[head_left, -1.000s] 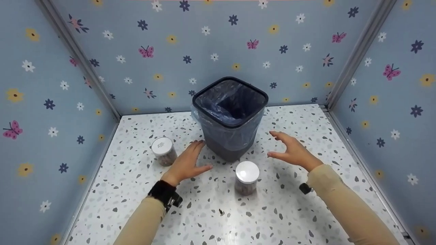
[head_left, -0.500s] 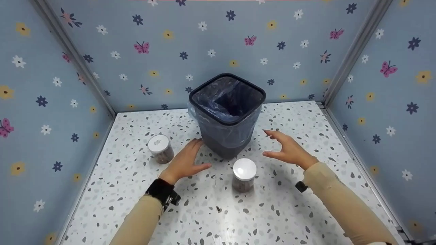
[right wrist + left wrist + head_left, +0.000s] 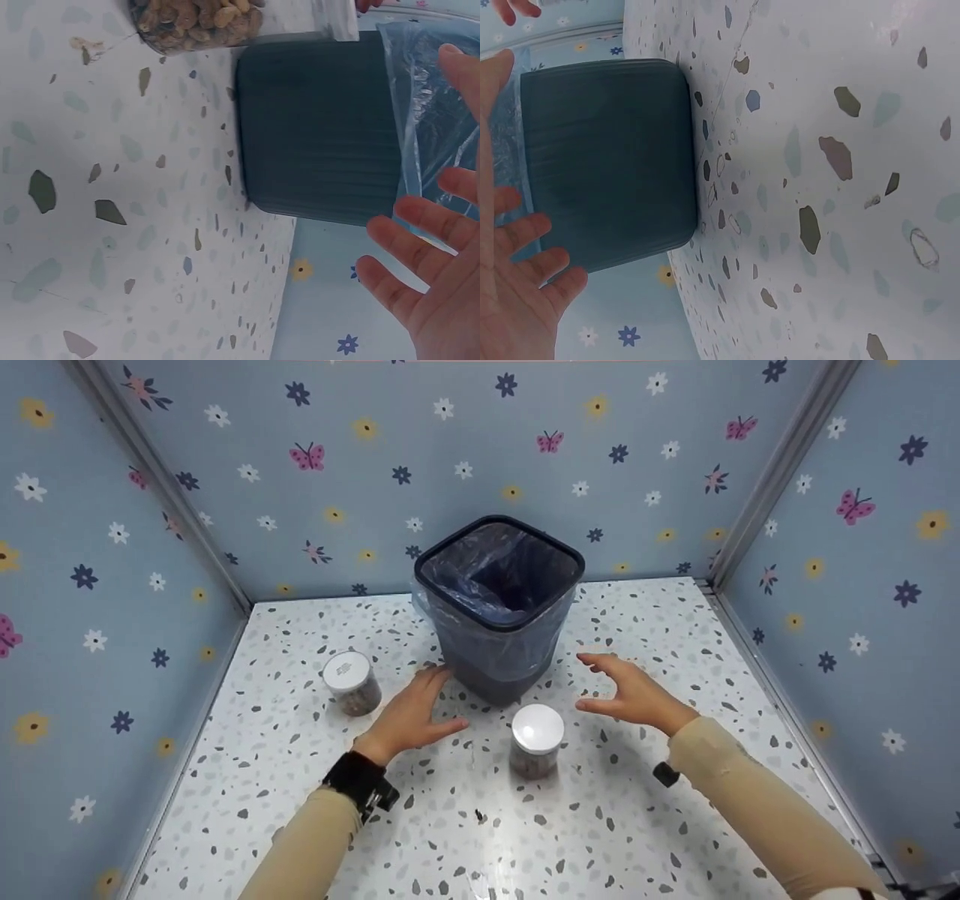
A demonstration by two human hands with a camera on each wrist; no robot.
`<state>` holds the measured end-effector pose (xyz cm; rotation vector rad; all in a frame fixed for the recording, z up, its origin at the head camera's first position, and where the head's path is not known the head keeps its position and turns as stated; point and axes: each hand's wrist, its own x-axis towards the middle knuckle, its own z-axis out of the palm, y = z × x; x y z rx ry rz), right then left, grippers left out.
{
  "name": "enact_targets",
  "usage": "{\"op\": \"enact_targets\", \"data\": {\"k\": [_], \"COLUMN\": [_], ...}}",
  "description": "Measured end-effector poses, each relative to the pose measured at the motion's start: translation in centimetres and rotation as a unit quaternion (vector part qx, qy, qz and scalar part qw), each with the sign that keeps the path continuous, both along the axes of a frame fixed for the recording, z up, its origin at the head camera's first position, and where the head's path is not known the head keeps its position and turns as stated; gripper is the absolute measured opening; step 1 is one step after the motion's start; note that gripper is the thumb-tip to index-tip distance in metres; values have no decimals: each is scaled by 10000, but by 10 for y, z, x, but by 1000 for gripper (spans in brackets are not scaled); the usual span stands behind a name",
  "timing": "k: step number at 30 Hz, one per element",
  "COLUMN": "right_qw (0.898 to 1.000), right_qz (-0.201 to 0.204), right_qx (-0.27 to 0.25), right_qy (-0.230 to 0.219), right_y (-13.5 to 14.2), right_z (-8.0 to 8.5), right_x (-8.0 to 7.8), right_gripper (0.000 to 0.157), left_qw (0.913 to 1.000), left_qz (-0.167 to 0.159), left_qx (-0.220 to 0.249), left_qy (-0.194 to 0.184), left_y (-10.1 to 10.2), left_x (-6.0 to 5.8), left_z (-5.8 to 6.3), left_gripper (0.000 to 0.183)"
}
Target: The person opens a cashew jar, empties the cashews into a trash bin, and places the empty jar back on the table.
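A dark trash bin (image 3: pixel 487 679) lined with a clear bluish plastic bag (image 3: pixel 465 585) stands at the back of the table. My left hand (image 3: pixel 409 716) hovers at its left front, fingers spread and holding nothing. On the bin's right, my right hand (image 3: pixel 634 694) is apart from it, thumb and fingers spread with nothing between them. A white-lidded jar (image 3: pixel 536 742) stands upright between the hands, in front of the bin. Nuts (image 3: pixel 199 19) show through a clear jar in the right wrist view. Another white-lidded jar (image 3: pixel 352 682) stands just left of my left hand.
The white speckled table (image 3: pixel 585 825) is bounded by flower-patterned walls (image 3: pixel 450 457) at the back and both sides. Metal rails (image 3: pixel 787 720) run along the table's sides. A small dark mark (image 3: pixel 479 814) lies on the tabletop near the front.
The head view has shifted slightly, so the whole scene sits a little higher and further left. Hands, bin and jars keep nearly the same places relative to each other.
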<state>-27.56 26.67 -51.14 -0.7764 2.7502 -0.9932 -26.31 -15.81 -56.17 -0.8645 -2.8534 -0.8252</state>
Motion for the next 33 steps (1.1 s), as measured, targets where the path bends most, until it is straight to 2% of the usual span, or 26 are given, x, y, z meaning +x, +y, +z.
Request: {"op": "enact_targets", "data": {"k": [13,20,33], "right_qw": [9998,9995,9986], "right_qz": [177,300,439], "right_qx": [74,-7,-290], "right_qy": [-13,109,-50], "right_y": [-8,-14,-24], "right_z": [-1,-5,-8], "right_x": [4,5,11], "right_gripper": [85,83,81], "left_qw": [9998,9997,9994], "left_qz": [-42,-75,-166], "left_qx": [-69,-87,-90], "left_qy": [-161,-230,-299], "left_y": [6,11,18], "left_x": [3,4,5], "left_z": [-1,-1,-4], "left_gripper": [101,101,101]}}
